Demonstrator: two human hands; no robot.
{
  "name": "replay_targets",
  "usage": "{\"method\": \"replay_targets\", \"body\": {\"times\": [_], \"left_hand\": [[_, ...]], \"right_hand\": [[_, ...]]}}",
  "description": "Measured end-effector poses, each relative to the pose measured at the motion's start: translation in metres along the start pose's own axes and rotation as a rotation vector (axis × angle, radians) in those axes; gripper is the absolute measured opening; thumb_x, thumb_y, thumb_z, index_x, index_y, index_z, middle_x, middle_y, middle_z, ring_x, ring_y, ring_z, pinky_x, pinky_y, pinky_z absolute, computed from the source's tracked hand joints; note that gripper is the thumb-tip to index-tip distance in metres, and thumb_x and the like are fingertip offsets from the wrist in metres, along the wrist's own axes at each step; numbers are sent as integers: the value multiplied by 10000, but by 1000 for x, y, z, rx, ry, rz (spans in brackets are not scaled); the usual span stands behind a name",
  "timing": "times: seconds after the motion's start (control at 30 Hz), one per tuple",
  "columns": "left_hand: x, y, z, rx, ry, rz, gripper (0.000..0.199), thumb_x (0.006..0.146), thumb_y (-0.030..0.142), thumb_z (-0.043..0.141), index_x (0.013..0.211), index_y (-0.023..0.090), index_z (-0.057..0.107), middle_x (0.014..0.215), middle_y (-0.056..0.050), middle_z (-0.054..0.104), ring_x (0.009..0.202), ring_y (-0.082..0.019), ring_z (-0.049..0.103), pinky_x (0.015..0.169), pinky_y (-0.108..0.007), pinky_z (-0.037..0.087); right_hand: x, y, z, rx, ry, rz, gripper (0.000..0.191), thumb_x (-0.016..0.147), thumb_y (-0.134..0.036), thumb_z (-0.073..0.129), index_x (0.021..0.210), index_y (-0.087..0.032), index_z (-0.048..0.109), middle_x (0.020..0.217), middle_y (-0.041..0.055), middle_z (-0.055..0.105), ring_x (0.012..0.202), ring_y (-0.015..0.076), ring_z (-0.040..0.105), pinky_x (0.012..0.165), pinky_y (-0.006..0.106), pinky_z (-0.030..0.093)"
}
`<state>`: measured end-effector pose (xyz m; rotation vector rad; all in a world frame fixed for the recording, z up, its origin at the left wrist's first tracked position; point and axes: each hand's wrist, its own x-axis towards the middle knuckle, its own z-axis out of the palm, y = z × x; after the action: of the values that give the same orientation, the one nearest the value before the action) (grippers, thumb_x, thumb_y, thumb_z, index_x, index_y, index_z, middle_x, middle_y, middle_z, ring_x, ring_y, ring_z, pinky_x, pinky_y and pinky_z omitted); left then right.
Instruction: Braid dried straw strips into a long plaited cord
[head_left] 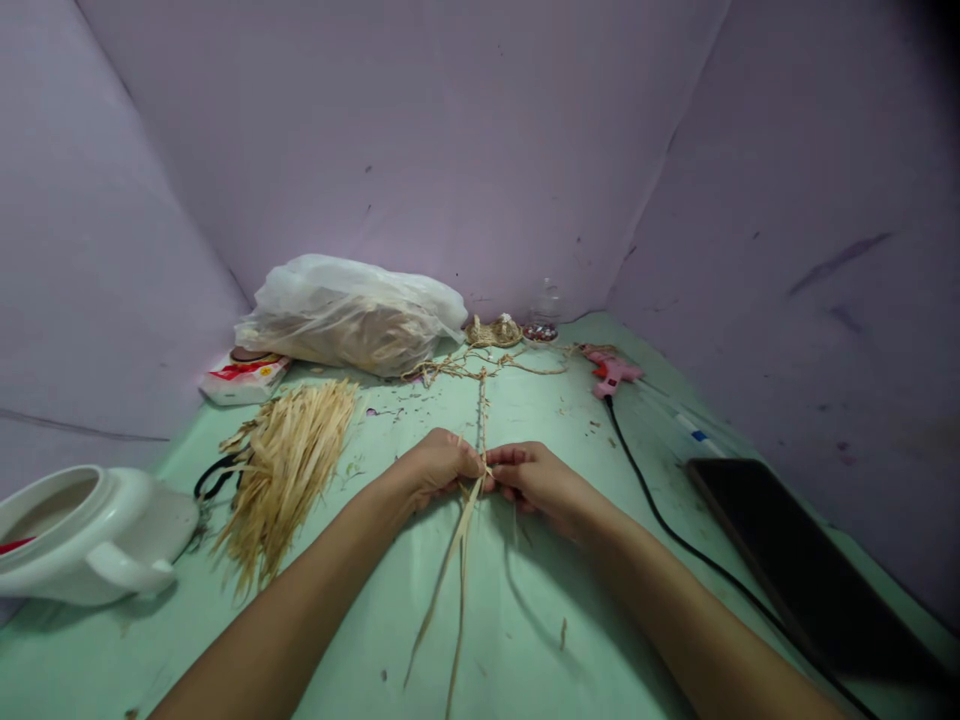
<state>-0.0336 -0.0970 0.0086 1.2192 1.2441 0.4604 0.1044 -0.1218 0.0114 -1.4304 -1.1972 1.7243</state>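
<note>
Your left hand [450,465] and right hand [531,478] are side by side, fingertips of both pinched on a straw braid [482,405] between them. The braid runs away beyond your hands along the counter [367,650]; its loose strands [463,550] hang back towards you. Left of your left hand lies a straw bundle [296,465]. Farther off past it, a white-and-red box [241,384] carries print too small to read. Beyond your right hand, to its right, sits a pink glue gun [615,374].
</note>
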Motion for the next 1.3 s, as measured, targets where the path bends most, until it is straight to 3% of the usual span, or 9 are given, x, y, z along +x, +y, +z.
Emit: {"method": "replay_targets", "body": {"times": [0.33, 0.47, 0.53, 0.63, 0.8, 0.93, 1.03, 1.2, 1.3], "left_hand": [[-3, 3, 1, 168, 37, 14, 62, 560, 163, 526, 524, 117, 548, 326, 59, 312, 310, -37, 226, 351, -190, 128], [-13, 12, -7, 100, -185, -11, 125, 585, 229, 575, 626, 111, 580, 452, 7, 476, 409, -83, 437, 409, -195, 326], [-17, 16, -12, 55, -215, -8, 174, 591, 259, 591, 682, 111, 578, 564, -30, 550, 472, -104, 498, 455, -218, 377], [-20, 22, -20, 194, -38, 28, 156, 632, 262, 557, 683, 117, 583, 564, -24, 547, 447, -100, 472, 432, -208, 329], [-39, 38, -33, 564, 282, 275, 96, 603, 161, 576, 508, 147, 572, 457, 22, 446, 487, -81, 406, 454, -180, 255], [-79, 61, -31, 410, 291, 307, 25, 610, 178, 601, 594, 165, 615, 414, 39, 407, 445, -79, 398, 423, -175, 261], [-100, 73, -18, 191, 165, 211, 120, 642, 262, 611, 673, 147, 632, 422, 22, 449, 382, -74, 390, 375, -180, 262], [-74, 55, 8, -9, -72, 68, 219, 724, 295, 514, 657, 114, 617, 445, -4, 482, 362, -76, 404, 343, -184, 282], [-42, 34, 16, 73, 78, 57, 168, 698, 171, 503, 570, 97, 582, 339, 48, 360, 293, -37, 260, 315, -174, 228]], "right_hand": [[16, 15, -6, -67, 86, -62, 88, 607, -139, 545, 521, -129, 553, 436, -12, 518, 382, 45, 304, 391, 201, 185], [15, 14, -6, -13, 68, -80, 77, 609, -143, 552, 533, -132, 546, 457, -11, 550, 383, 46, 317, 404, 202, 196], [14, 14, -6, 7, 69, -79, 73, 615, -152, 558, 545, -135, 545, 465, -10, 559, 381, 46, 315, 407, 204, 196], [13, 14, -6, 2, 81, -86, 73, 614, -153, 560, 547, -136, 537, 468, -7, 563, 378, 45, 297, 409, 207, 187], [12, 13, -5, 4, 91, -87, 76, 624, -162, 560, 564, -138, 520, 478, -7, 562, 379, 42, 296, 407, 209, 179], [12, 13, -5, 3, 83, -94, 80, 633, -178, 565, 578, -138, 524, 487, -11, 560, 391, 42, 302, 411, 207, 187], [11, 13, -6, 5, 66, -114, 97, 629, -193, 576, 568, -138, 524, 477, -16, 551, 393, 42, 296, 411, 208, 186], [11, 14, -8, 65, 25, -123, 152, 586, -231, 620, 539, -148, 502, 407, -46, 486, 378, 41, 300, 412, 204, 189], [12, 15, -7, 64, 46, -113, 144, 570, -223, 625, 539, -137, 515, 453, -22, 532, 386, 36, 312, 414, 202, 195]]}}
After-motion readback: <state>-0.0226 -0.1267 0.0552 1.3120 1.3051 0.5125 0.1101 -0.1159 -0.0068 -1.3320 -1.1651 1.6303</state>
